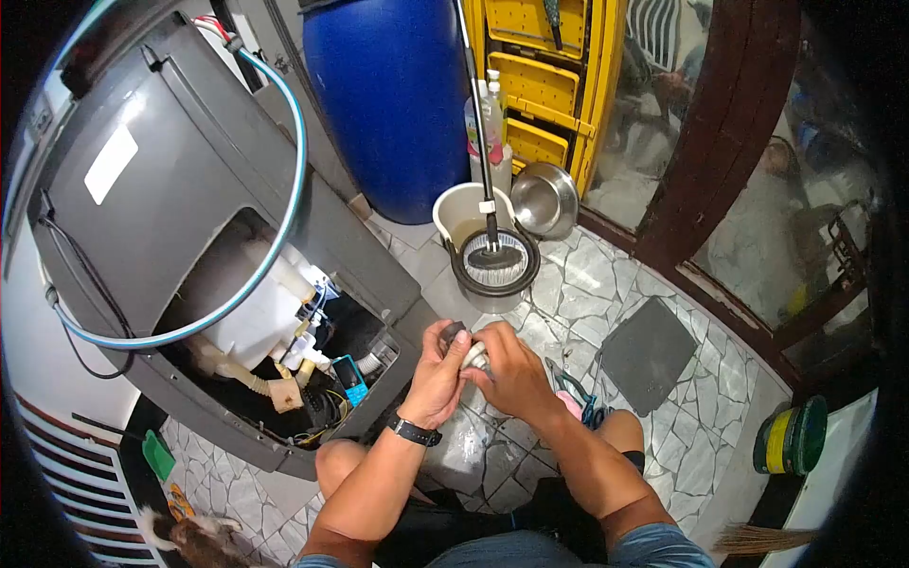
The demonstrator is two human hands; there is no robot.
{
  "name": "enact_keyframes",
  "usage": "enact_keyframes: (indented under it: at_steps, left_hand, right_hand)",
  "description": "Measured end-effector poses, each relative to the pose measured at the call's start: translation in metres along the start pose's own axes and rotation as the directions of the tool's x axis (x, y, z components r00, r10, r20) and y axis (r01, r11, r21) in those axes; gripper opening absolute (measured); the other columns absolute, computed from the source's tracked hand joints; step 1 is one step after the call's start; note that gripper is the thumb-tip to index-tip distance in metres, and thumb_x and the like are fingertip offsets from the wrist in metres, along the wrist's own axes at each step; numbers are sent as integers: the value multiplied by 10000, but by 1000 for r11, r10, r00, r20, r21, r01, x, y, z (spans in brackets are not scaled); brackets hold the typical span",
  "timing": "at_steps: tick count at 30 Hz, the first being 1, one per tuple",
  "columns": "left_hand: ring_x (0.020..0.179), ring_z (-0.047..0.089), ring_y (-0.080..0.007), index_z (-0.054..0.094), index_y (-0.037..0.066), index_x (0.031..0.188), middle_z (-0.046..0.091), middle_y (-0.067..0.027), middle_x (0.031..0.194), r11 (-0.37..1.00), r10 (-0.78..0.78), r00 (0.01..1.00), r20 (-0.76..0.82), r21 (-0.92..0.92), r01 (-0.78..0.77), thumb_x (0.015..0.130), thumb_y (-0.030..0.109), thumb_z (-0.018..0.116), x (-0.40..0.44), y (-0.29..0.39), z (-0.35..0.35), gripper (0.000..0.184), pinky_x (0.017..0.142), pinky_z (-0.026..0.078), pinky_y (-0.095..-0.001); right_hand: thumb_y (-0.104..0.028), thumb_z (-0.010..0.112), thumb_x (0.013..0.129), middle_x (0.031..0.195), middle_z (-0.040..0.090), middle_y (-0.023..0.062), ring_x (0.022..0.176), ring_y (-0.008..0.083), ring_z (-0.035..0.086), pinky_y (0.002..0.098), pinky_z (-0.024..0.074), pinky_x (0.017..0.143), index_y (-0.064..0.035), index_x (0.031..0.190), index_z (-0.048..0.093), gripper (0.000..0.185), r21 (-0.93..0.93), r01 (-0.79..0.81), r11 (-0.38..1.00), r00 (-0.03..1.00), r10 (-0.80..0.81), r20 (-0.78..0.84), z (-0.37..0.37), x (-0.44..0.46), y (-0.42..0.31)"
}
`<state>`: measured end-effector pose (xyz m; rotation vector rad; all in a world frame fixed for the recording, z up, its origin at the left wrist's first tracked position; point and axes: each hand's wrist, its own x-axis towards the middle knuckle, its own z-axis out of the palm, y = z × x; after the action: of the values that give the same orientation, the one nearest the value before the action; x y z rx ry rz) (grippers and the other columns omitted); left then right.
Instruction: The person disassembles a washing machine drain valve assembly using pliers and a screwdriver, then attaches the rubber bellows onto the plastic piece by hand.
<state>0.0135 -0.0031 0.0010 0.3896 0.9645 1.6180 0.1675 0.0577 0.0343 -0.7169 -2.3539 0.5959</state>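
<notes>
In front of my knees, my left hand (436, 379) and my right hand (513, 374) come together around a small part with a dark grey end and a whitish ribbed body (476, 356). My left fingers and thumb wrap the dark end, while my right fingers close over the whitish side. Much of the part is hidden by my fingers, so its kind is unclear. To the left stands a grey appliance, apparently a washing machine (218, 156), with its back opening uncovered. Inside that opening show a white tub (248, 317), a corrugated hose (241, 376), wiring and a blue-labelled component (351, 381).
A mop (481, 123) stands in a bucket (464, 204) beside a metal pot (546, 199). Behind them are a blue barrel (388, 104) and a yellow folding ladder (535, 85). A grey panel (650, 355) lies on the tiles; a furry animal (194, 540) is at lower left.
</notes>
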Motion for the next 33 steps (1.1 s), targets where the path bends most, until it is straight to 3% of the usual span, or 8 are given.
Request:
enact_keyframes:
  at_steps: [4, 7, 9, 11, 16, 19, 23, 33]
  left_hand:
    - [682, 512, -82, 521, 86, 1149, 503, 13, 824, 701, 281, 959, 28, 677, -225, 1116, 407, 475, 11, 10, -14, 326, 615, 428, -251]
    - [660, 519, -103, 527, 88, 1126, 530, -13, 835, 905, 31, 996, 80, 422, -62, 1104, 340, 461, 8, 15, -16, 262, 609, 441, -281]
    - [683, 557, -147, 529, 74, 1098, 550, -57, 840, 903, -10, 982, 186, 424, -71, 1099, 314, 390, 10, 19, -22, 277, 623, 456, -322]
    - [687, 552, -163, 518, 58, 1079, 542, -82, 836, 385, 294, 817, 495, 721, -576, 1109, 334, 333, 12, 17, -24, 334, 625, 455, -353]
    - [705, 481, -125, 498, 84, 989, 500, -32, 859, 711, 215, 950, 228, 630, -312, 1129, 388, 247, 0, 7, -9, 419, 617, 420, -284]
    - [684, 550, -361, 508, 33, 1051, 537, -173, 844, 462, 580, 790, 198, 719, -519, 1130, 337, 265, 3, -7, 1, 398, 650, 456, -433]
    - [784, 612, -503, 479, 36, 1148, 617, -259, 896, 368, 615, 769, 175, 799, -476, 1123, 304, 322, -13, -3, 12, 312, 702, 466, -550]
    - [933, 650, -518, 454, 42, 1195, 660, -291, 1005, 468, 523, 841, 138, 778, -419, 1109, 279, 333, -19, -6, 13, 280, 797, 485, -565]
  right_hand:
    - [-135, 761, 848, 1148, 619, 234, 1036, 427, 658, 461, 526, 914, 21, 1288, 496, 537, 207, 10, 978, 999, -20, 48, 3, -5, 12]
    - [-101, 711, 865, 1078, 625, 255, 985, 438, 666, 452, 531, 880, 1, 1277, 472, 487, 325, 56, 944, 997, -69, 29, -5, -2, 9]
    - [-149, 659, 911, 1085, 640, 213, 1006, 377, 655, 386, 503, 885, -12, 1226, 500, 379, 539, -171, 825, 974, 60, 217, -5, 6, 11]
    - [-183, 613, 961, 950, 654, 187, 879, 311, 643, 370, 501, 824, -8, 1122, 554, 245, 564, -69, 823, 998, 51, 47, 10, 15, 12]
    - [-216, 523, 1022, 777, 651, 240, 756, 481, 649, 507, 490, 675, -27, 964, 573, 204, 425, -87, 901, 992, 115, -42, 21, 31, 2]
    - [-192, 500, 1015, 805, 665, 255, 786, 496, 657, 535, 488, 674, -31, 952, 559, 183, 345, -97, 933, 983, 144, -114, 28, 36, 0]
    - [-198, 520, 1007, 800, 667, 240, 754, 490, 657, 539, 490, 652, -37, 952, 563, 175, 328, -85, 941, 977, 143, -157, 32, 36, -3]
    - [-180, 554, 987, 802, 672, 214, 721, 459, 662, 513, 504, 627, -54, 989, 581, 129, 119, -105, 987, 945, 136, -298, 30, 36, -9]
